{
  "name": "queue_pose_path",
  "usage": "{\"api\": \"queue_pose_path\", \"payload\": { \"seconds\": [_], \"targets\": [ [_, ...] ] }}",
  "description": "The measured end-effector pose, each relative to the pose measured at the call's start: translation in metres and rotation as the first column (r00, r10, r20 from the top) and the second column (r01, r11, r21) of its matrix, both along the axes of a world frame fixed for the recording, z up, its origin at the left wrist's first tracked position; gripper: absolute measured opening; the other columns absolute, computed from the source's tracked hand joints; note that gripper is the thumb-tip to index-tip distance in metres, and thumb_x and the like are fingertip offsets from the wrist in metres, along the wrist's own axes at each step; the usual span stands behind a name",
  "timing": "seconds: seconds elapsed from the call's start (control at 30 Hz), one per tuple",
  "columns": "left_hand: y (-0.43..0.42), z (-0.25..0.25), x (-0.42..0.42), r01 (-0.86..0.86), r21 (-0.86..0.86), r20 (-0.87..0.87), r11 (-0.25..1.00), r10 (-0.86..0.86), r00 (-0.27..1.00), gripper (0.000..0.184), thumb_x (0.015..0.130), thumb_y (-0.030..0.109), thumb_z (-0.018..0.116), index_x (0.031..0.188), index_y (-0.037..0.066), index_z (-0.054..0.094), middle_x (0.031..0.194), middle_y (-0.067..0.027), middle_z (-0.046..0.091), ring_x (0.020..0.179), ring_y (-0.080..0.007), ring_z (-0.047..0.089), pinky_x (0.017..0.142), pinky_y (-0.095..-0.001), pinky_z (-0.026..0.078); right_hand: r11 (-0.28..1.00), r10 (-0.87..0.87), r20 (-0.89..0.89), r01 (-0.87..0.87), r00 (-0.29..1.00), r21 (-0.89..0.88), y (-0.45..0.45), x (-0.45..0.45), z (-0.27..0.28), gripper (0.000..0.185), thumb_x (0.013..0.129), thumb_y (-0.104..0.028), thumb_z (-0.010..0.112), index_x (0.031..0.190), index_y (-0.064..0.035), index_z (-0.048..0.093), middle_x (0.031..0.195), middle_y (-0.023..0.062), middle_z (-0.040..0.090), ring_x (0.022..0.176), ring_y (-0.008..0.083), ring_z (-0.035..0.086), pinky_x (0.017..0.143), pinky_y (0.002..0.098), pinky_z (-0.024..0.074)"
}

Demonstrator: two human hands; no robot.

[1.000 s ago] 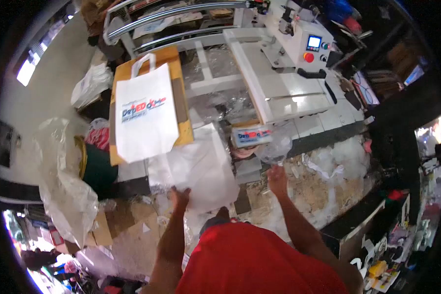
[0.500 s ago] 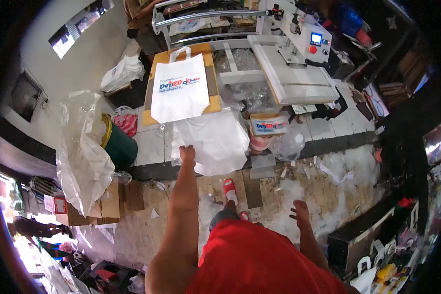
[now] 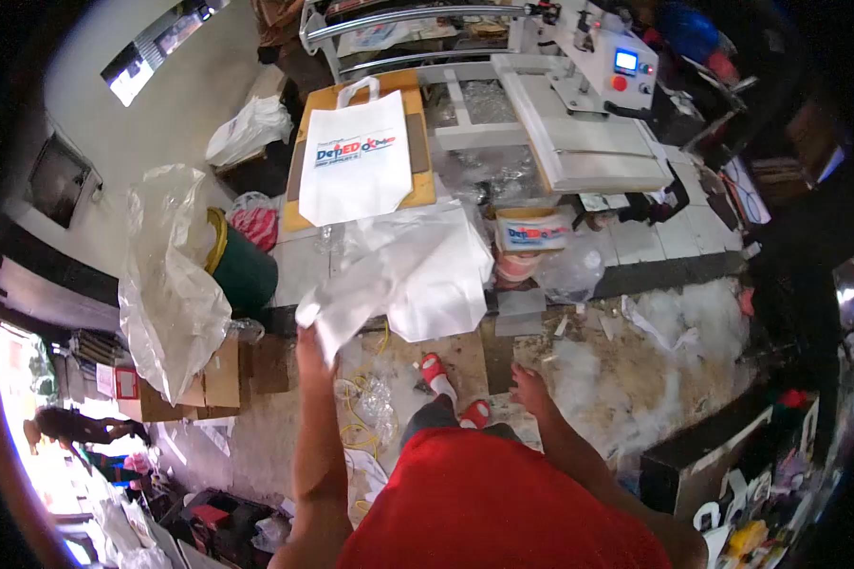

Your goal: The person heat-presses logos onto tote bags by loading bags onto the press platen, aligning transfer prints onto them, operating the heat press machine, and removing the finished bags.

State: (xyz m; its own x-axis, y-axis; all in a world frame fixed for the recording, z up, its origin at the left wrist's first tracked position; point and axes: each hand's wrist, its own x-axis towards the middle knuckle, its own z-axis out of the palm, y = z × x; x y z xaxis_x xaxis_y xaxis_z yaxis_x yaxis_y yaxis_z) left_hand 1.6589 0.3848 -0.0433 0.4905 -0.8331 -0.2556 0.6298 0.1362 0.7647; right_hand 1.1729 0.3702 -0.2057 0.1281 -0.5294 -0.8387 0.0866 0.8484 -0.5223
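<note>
My left hand (image 3: 313, 349) is closed on the corner of a white fabric piece (image 3: 361, 289), which is lifted and folded toward me. A plain white fabric piece (image 3: 441, 284) hangs over the platform's edge beside it; I cannot tell whether the two are separate. Just beyond lies a white tote bag (image 3: 356, 180) with a blue and red print, flat on the yellow-edged board (image 3: 421, 142) of a heat press. My right hand (image 3: 531, 389) hangs over the floor, fingers apart and nothing in it.
The press head (image 3: 593, 90) stands at the right with a lit display. A box with a printed panel (image 3: 531, 230) sits near the platform edge. At the left are a green bin (image 3: 242, 266), clear plastic (image 3: 166, 294) and cardboard boxes (image 3: 220, 379). Another person (image 3: 283, 33) stands at the back.
My left hand has moved left and toward me, lifting the white fabric's corner into a fold. My right hand has shifted left and slightly forward. The view has turned slightly.
</note>
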Motion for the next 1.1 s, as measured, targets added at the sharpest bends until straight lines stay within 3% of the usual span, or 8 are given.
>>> {"api": "queue_pose_path", "payload": {
  "seconds": [0.17, 0.33, 0.5, 0.63, 0.7, 0.8, 0.93, 1.1],
  "targets": [
    [0.14, 0.012, 0.033, 0.09, 0.247, 0.077, 0.965, -0.112, 0.991, 0.045, 0.104, 0.033, 0.045, 0.136, 0.003, 0.053, 0.122, -0.0146, 0.065, 0.107, -0.0265, 0.066, 0.091, -0.0415, 0.056, 0.997, 0.017, 0.014, -0.018, 1.0, 0.07, -0.063, 0.1, -0.048, 0.085, 0.081, -0.06, 0.074, 0.147, -0.0168, 0.043, 0.15, 0.0135, 0.041, 0.119, 0.0433, 0.053, 0.091, 0.0602, 0.0481],
    [0.252, -0.01, 0.008, -0.012, 0.481, -0.217, 0.876, 0.133, 0.967, 0.044, 0.103, 0.032, 0.049, 0.133, 0.001, 0.055, 0.118, -0.0147, 0.067, 0.103, -0.0265, 0.067, 0.088, -0.0391, 0.056, 0.992, -0.116, 0.227, 0.123, 0.967, -0.02, -0.125, 0.161, -0.124, 0.049, 0.089, -0.031, 0.073, 0.129, -0.0108, 0.052, 0.117, 0.0139, 0.062, 0.091, 0.0324, 0.066, 0.067, 0.0452, 0.0579],
    [0.327, -0.077, -0.018, -0.022, 0.657, -0.262, 0.754, 0.255, 0.931, 0.045, 0.102, 0.032, 0.052, 0.133, 0.001, 0.055, 0.117, -0.0143, 0.067, 0.102, -0.0266, 0.067, 0.088, -0.0377, 0.055, 0.922, -0.279, 0.281, 0.338, 0.919, -0.191, -0.193, 0.199, -0.047, 0.024, 0.091, -0.018, 0.069, 0.11, -0.0095, 0.058, 0.09, 0.0076, 0.065, 0.072, 0.0245, 0.065, 0.057, 0.0363, 0.056],
    [0.338, -0.163, 0.018, 0.105, 0.747, 0.054, 0.656, -0.217, 0.975, 0.049, 0.099, 0.034, 0.06, 0.136, 0.003, 0.053, 0.12, -0.0123, 0.067, 0.107, -0.0252, 0.065, 0.091, -0.0352, 0.051, 0.908, -0.312, 0.213, 0.356, 0.926, -0.222, -0.209, 0.2, -0.014, 0.027, 0.09, -0.026, 0.073, 0.107, -0.0098, 0.059, 0.086, 0.0061, 0.064, 0.068, 0.0212, 0.063, 0.057, 0.0367, 0.055],
    [0.281, -0.133, 0.034, 0.041, 0.813, 0.232, 0.58, -0.388, 0.892, 0.05, 0.098, 0.033, 0.062, 0.138, 0.004, 0.052, 0.121, -0.0109, 0.066, 0.109, -0.0238, 0.063, 0.093, -0.0345, 0.05, 0.979, -0.158, -0.179, 0.13, 0.971, -0.158, -0.212, 0.178, -0.027, 0.052, 0.087, -0.045, 0.074, 0.116, -0.0055, 0.056, 0.105, 0.0094, 0.064, 0.085, 0.0239, 0.064, 0.065, 0.0408, 0.0536],
    [0.211, -0.035, 0.056, 0.023, 0.618, 0.299, 0.786, -0.261, 0.918, 0.067, 0.09, 0.014, 0.074, 0.146, 0.002, 0.04, 0.125, -0.0109, 0.061, 0.111, -0.0205, 0.06, 0.093, -0.0349, 0.052, 0.834, -0.112, -0.69, -0.31, 0.715, -0.457, -0.182, 0.148, -0.042, 0.055, 0.088, -0.029, 0.075, 0.126, 0.0057, 0.052, 0.113, 0.0137, 0.064, 0.105, 0.0289, 0.06, 0.094, 0.0404, 0.048],
    [0.148, 0.165, 0.071, 0.26, 0.602, 0.379, 0.755, -0.557, 0.739, 0.055, 0.089, 0.008, 0.073, 0.139, 0.002, 0.051, 0.108, -0.0051, 0.068, 0.095, -0.0112, 0.064, 0.085, -0.029, 0.052, 0.559, 0.111, -0.305, -0.313, 0.946, -0.768, -0.128, 0.158, 0.006, 0.05, 0.088, -0.024, 0.076, 0.127, 0.001, 0.057, 0.117, 0.0129, 0.065, 0.108, 0.0198, 0.062, 0.092, 0.0332, 0.0499],
    [0.152, 0.264, 0.055, 0.352, 0.499, 0.449, 0.792, -0.584, 0.676, 0.049, 0.083, 0.003, 0.074, 0.13, -0.001, 0.058, 0.11, -0.0047, 0.068, 0.1, -0.0127, 0.063, 0.089, -0.0292, 0.049, 0.488, 0.62, -0.008, -0.393, 0.785, -0.779, -0.111, 0.233, 0.163, 0.062, 0.087, -0.027, 0.078, 0.14, -0.0073, 0.052, 0.143, 0.0078, 0.055, 0.135, 0.0194, 0.048, 0.112, 0.0375, 0.0367]
  ]
}}
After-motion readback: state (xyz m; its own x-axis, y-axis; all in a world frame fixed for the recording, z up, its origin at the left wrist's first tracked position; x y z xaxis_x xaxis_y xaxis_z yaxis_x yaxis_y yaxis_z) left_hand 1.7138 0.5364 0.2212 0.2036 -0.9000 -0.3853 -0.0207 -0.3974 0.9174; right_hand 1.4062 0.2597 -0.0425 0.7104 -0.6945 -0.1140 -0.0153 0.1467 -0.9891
